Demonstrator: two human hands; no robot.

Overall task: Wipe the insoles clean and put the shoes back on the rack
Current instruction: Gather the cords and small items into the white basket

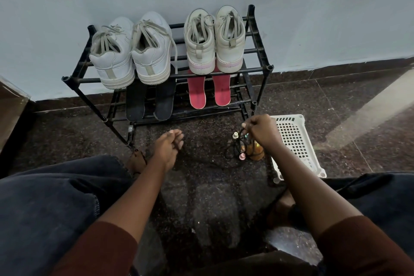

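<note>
Two white sneaker pairs (132,51) on barred rack (255,69); pink insoles (197,92) beneath; left hand (167,148) slack; right hand (262,130) pinches cord (234,151).

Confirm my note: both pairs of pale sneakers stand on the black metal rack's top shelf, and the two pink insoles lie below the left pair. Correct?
Wrong side: the head view shows the two pink insoles lying below the right pair of pale sneakers. The rest stands.

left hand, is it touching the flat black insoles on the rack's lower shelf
Apart. The head view shows dark floor between the left hand and the flat black insoles.
</note>
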